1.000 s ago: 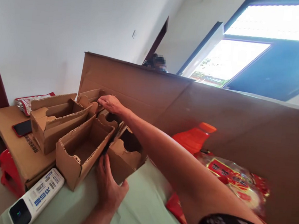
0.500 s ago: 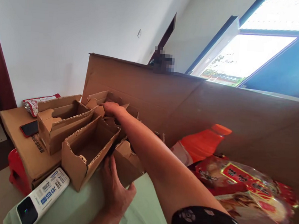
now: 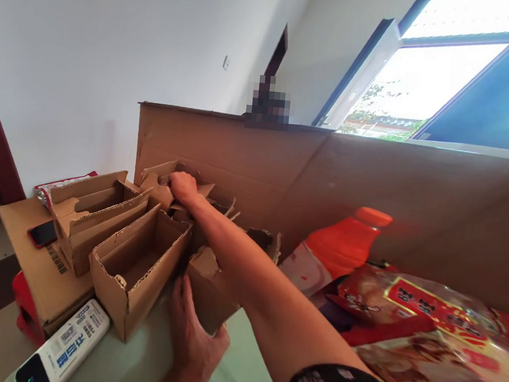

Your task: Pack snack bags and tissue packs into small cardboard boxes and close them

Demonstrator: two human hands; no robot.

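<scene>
Several small open cardboard trays (image 3: 136, 264) stand in a cluster on a pale green surface (image 3: 146, 360). My right hand (image 3: 183, 187) reaches across them and is closed on the torn top edge of the far tray (image 3: 160, 178), close to the tall cardboard wall (image 3: 249, 155). My left hand (image 3: 194, 340) rests at the near side with thumb and fingers wrapped round the near end of the nearest small tray (image 3: 210, 288), next to a larger open tray.
A white remote (image 3: 62, 349) lies at the front left. A flat carton (image 3: 35, 255) holds a phone (image 3: 42, 233) and another tray (image 3: 92, 215). An orange bottle (image 3: 343, 240) and red snack bags (image 3: 425, 325) lie right. A person is behind the cardboard wall.
My right hand has closed from a flat reach into a grip on the far tray's edge. The camera has shifted slightly; my left hand stays on the near tray.
</scene>
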